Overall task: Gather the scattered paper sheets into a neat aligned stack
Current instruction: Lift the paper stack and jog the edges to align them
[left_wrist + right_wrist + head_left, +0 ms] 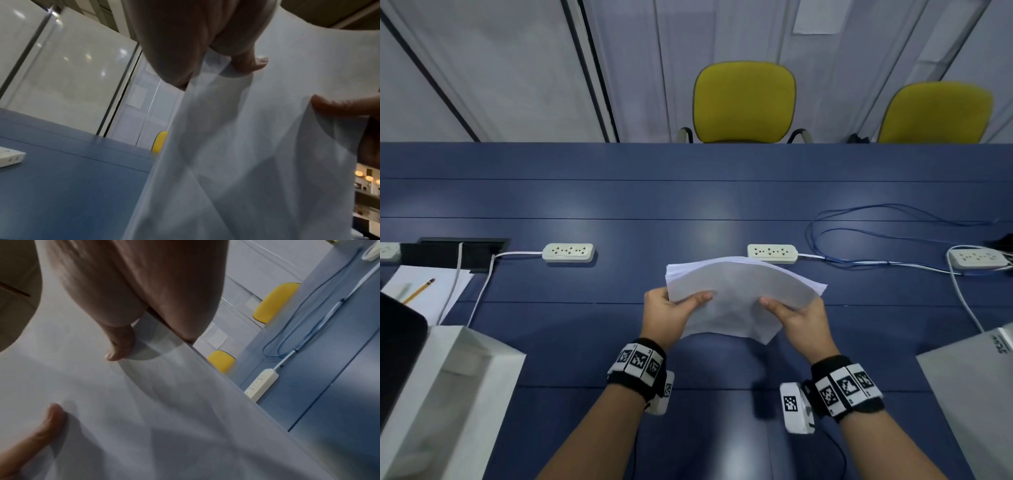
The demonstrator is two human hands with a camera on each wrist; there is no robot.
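A bundle of white paper sheets is held above the blue table, bowed upward in an arch. My left hand pinches its left edge, thumb on the near face. My right hand pinches the right edge the same way. The far edges of the sheets are fanned and uneven at the upper right. In the left wrist view the paper sheets fill the right half, with my thumb on them. In the right wrist view the paper sheets fill the lower left under my thumb.
Three white power strips lie across the table with a looped blue cable. A sheet with a pencil lies at the left. White paper bags stand at both near corners. Yellow chairs stand behind the table.
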